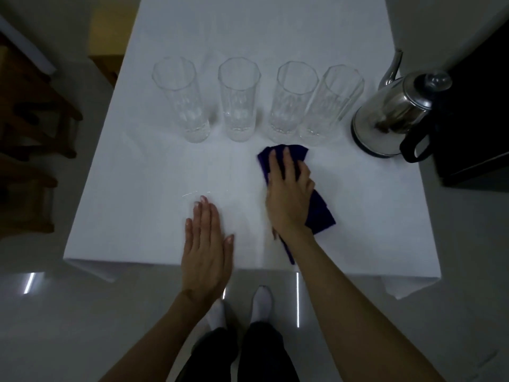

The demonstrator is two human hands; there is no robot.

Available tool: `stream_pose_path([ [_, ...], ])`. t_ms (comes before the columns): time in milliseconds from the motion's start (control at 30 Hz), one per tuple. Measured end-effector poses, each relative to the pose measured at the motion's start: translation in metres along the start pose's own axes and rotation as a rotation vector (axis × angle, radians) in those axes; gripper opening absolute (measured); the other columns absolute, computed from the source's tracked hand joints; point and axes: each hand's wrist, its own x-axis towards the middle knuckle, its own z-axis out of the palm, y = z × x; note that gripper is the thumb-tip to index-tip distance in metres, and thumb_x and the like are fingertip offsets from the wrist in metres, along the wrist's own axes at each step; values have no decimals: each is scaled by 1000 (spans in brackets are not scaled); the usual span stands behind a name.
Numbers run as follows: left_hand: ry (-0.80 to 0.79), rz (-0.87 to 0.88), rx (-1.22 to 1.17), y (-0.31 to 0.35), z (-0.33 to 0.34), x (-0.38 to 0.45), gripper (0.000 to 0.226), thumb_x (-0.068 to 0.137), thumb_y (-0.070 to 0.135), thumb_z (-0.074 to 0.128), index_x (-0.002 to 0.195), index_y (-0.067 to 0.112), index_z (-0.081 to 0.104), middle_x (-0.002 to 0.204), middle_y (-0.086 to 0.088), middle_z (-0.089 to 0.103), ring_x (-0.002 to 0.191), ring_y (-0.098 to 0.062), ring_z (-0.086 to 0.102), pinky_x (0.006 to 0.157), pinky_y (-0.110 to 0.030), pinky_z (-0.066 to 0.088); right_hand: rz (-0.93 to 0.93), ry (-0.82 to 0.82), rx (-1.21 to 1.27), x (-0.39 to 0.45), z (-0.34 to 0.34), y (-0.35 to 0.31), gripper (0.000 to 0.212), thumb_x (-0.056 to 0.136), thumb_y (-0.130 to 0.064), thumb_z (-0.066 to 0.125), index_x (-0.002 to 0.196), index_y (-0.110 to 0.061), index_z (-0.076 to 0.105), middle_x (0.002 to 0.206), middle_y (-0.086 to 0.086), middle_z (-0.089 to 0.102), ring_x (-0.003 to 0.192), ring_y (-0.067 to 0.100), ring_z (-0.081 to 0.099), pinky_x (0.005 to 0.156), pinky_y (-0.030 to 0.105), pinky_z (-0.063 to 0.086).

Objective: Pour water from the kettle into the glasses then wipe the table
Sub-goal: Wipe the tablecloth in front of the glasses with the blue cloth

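Light: dim, bluish, corners dark.
Glare: streaks on floor (297, 299).
Focus: soft throughout.
Edges: wide-angle bending.

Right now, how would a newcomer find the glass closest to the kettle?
On the white-clothed table, four tall clear faceted glasses stand in a row. Take the rightmost glass, beside the steel kettle with a black handle; it alone almost touches its left neighbour.
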Motion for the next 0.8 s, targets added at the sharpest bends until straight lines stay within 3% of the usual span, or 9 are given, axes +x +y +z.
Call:
stream_pose_path([
  [100, -18, -89, 41, -23, -5, -4, 65, 101, 34, 24, 152, -4, 8, 161, -20, 3, 151, -30, 1, 122, -49, 9, -278, -70, -26, -30, 3, -3, 63, 92, -10, 63, 151, -17, 45, 158, 12, 42, 134, 42, 42, 96, 55, 43],
  [233, -34, -69, 72, -28, -1, -4, 64, 101, 34, 23, 151, -5, 12, 161, -21, 7, 151, -30, 4, 122, -47, 10, -452, -130, -91, -67, -15, 46, 78, 82, -1, 69, 151, -25, 43, 158, 5, 42, 133, 33, 36, 91, 53, 44],
  [333, -22, -80, 66, -28, 0, -3, 63, 100, 32, 25, 150, -6, 17, 160, -21, 12, 150, -31, 7, 122, -44, 9, -366, -123, -163, -73, -37, 94, 65, 89, -11, 56, 150, -27, 43, 157, 3, 43, 131, 32, 39, 90, 52, 42],
  [433, -15, -68, 62, -28, 1, -2, 62, 100, 31, 28, 150, -6, 19, 160, -21, 13, 150, -30, 7, 123, -42, 6, -41, -43, -149, -50, -43, 112, 54, 95, -16, 46, 149, -22, 48, 156, 9, 44, 129, 36, 39, 93, 60, 40],
  [500, -12, -69, 53, -29, 2, -1, 62, 99, 30, 29, 150, -5, 20, 160, -20, 13, 150, -29, 6, 122, -41, 5, 92, 18, -105, -26, -32, 93, 54, 96, -12, 49, 149, -21, 48, 157, 12, 43, 130, 42, 40, 96, 63, 38],
  [567, -13, -61, 47, -30, 3, -1, 62, 99, 29, 29, 150, -5, 19, 160, -20, 12, 151, -29, 5, 122, -41, 4, 102, 41, -76, -4, -17, 54, 57, 96, -7, 52, 151, -21, 44, 159, 12, 39, 135, 46, 38, 100, 63, 34],
  [700, -10, -47, 13, -32, 2, -2, 61, 100, 28, 31, 150, -5, 19, 160, -20, 11, 151, -29, 5, 123, -42, 5, -88, -31, -29, 4, 9, -33, 62, 96, -6, 51, 155, -22, 38, 163, 10, 33, 142, 44, 31, 106, 60, 30],
  [800, -21, -24, -61, -35, -8, -2, 60, 102, 31, 25, 151, -2, 16, 161, -16, 7, 151, -25, 2, 123, -37, 1, -325, -84, -30, -24, 17, -58, 65, 93, -7, 60, 153, -20, 41, 160, 10, 39, 139, 41, 36, 102, 56, 38],
])
